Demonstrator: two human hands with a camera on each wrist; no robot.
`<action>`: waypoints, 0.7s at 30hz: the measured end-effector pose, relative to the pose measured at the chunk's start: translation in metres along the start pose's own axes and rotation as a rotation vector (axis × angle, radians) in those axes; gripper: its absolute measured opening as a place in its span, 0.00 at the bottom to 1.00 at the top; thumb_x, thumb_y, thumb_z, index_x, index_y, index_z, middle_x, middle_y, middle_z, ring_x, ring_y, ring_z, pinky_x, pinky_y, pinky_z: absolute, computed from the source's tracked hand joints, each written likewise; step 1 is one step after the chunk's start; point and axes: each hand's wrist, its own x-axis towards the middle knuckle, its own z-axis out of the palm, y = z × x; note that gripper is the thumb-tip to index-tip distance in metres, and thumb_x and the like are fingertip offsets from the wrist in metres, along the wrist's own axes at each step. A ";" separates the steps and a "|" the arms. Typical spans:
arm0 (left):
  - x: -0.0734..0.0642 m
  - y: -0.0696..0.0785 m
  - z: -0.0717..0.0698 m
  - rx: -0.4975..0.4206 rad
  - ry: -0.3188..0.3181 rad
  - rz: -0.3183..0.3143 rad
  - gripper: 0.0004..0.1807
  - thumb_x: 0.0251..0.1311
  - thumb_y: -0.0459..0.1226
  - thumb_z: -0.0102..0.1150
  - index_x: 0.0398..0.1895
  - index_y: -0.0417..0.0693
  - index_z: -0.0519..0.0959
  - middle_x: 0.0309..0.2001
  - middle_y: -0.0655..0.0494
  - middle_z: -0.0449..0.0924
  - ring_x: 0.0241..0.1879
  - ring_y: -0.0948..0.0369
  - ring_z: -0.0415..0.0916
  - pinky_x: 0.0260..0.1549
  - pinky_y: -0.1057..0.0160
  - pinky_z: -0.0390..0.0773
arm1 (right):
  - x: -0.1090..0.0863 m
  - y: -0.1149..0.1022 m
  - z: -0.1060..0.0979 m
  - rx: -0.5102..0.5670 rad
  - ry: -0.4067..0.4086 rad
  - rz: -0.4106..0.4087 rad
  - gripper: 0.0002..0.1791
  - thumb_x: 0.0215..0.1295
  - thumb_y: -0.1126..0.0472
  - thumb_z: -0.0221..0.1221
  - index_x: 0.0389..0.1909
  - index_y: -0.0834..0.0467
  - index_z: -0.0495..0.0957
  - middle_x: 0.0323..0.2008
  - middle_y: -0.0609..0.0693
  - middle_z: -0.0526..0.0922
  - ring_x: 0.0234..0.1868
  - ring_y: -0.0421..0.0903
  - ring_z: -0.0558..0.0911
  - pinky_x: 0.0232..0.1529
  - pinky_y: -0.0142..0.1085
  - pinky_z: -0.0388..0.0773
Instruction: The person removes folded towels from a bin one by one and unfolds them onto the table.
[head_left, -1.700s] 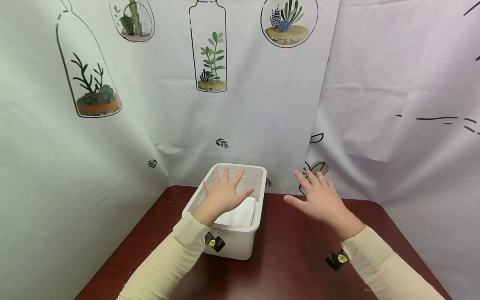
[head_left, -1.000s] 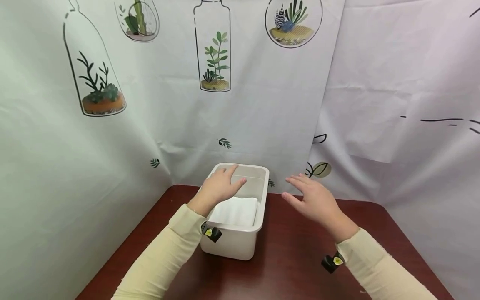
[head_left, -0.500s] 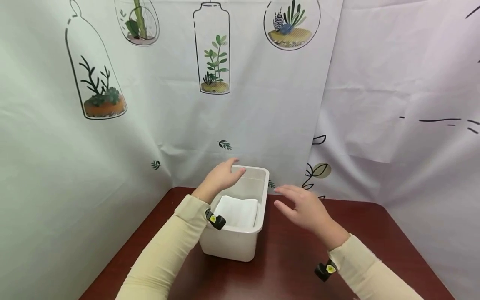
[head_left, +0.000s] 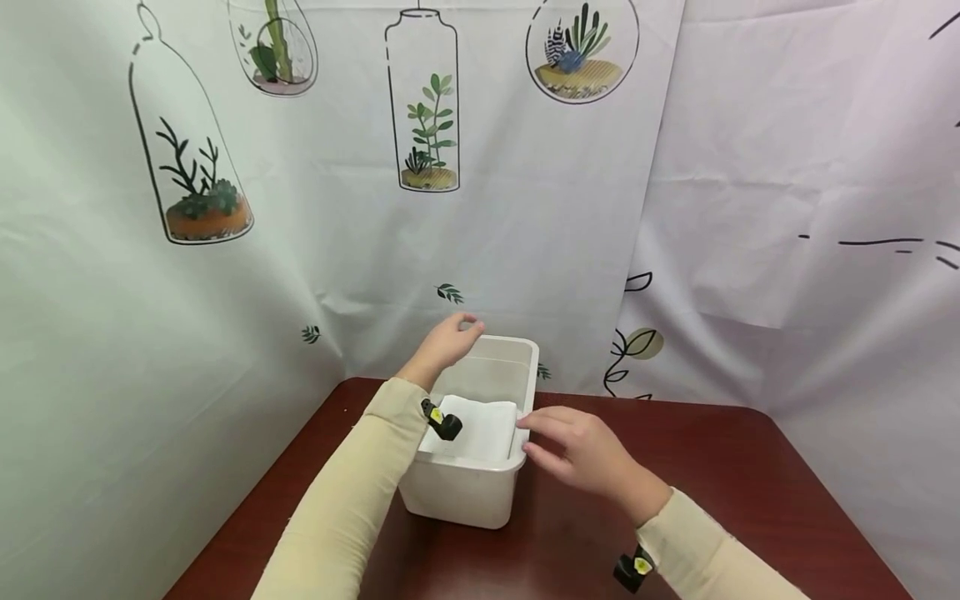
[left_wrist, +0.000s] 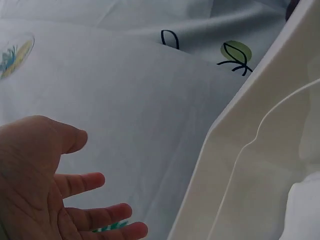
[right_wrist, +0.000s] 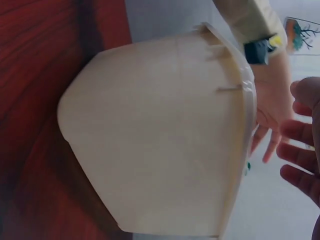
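Note:
A deep off-white plastic bin (head_left: 459, 492) stands on the table, with a folded white cloth (head_left: 480, 423) lying inside it. My left hand (head_left: 447, 340) hovers over the bin's far left rim, fingers loosely bent and holding nothing. In the left wrist view its thumb and fingers (left_wrist: 100, 216) are spread apart, beside the bin wall (left_wrist: 225, 150). My right hand (head_left: 581, 450) is at the bin's near right rim, its fingertips overlapping that rim in the head view. Nothing sits between its relaxed fingers (right_wrist: 300, 156) in the right wrist view.
The dark red-brown table (head_left: 675, 492) extends to the right of the bin. Close behind it hangs a white curtain (head_left: 525, 242) printed with plants in glass jars. Each wrist carries a small black camera (head_left: 442, 421).
My left hand has risen toward the bin's far rim, its spread fingers now bent. My right hand has moved left and down to the bin's near right rim. Bin and cloth have stayed put.

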 end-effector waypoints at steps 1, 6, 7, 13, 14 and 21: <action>0.003 -0.002 0.001 -0.044 -0.006 -0.017 0.29 0.75 0.54 0.47 0.72 0.50 0.68 0.70 0.43 0.69 0.65 0.45 0.70 0.56 0.44 0.76 | 0.000 -0.001 0.002 0.009 0.000 -0.019 0.13 0.63 0.58 0.69 0.48 0.55 0.85 0.44 0.46 0.86 0.45 0.42 0.86 0.46 0.35 0.83; 0.012 -0.010 0.004 -0.259 -0.032 -0.083 0.29 0.76 0.55 0.46 0.73 0.53 0.66 0.71 0.42 0.66 0.64 0.39 0.71 0.52 0.43 0.79 | -0.003 -0.006 0.012 0.031 -0.004 -0.111 0.09 0.67 0.57 0.66 0.45 0.55 0.86 0.41 0.45 0.85 0.41 0.39 0.84 0.43 0.30 0.81; 0.013 -0.011 0.004 -0.292 -0.037 -0.088 0.29 0.76 0.55 0.45 0.73 0.53 0.66 0.70 0.41 0.67 0.63 0.38 0.72 0.52 0.43 0.79 | -0.003 -0.007 0.013 0.031 -0.004 -0.127 0.09 0.67 0.57 0.65 0.45 0.54 0.86 0.41 0.44 0.85 0.40 0.39 0.84 0.43 0.29 0.81; 0.018 -0.013 0.007 -0.418 -0.062 -0.108 0.30 0.77 0.55 0.41 0.76 0.53 0.61 0.67 0.38 0.70 0.62 0.36 0.72 0.50 0.44 0.80 | -0.003 -0.007 0.020 0.032 0.011 -0.198 0.07 0.67 0.57 0.65 0.42 0.53 0.86 0.39 0.44 0.84 0.39 0.39 0.83 0.43 0.31 0.81; 0.020 -0.013 0.007 -0.432 -0.064 -0.110 0.31 0.78 0.55 0.41 0.76 0.53 0.61 0.67 0.39 0.71 0.62 0.36 0.72 0.50 0.43 0.81 | -0.003 -0.007 0.021 0.034 0.015 -0.207 0.06 0.67 0.58 0.65 0.42 0.53 0.86 0.39 0.44 0.84 0.39 0.40 0.83 0.43 0.31 0.81; 0.025 -0.020 0.010 -0.549 -0.087 -0.139 0.31 0.76 0.58 0.40 0.76 0.57 0.61 0.67 0.38 0.69 0.60 0.32 0.73 0.46 0.42 0.82 | -0.004 -0.007 0.026 0.035 0.025 -0.243 0.03 0.66 0.62 0.65 0.38 0.55 0.86 0.39 0.45 0.83 0.40 0.40 0.82 0.44 0.30 0.81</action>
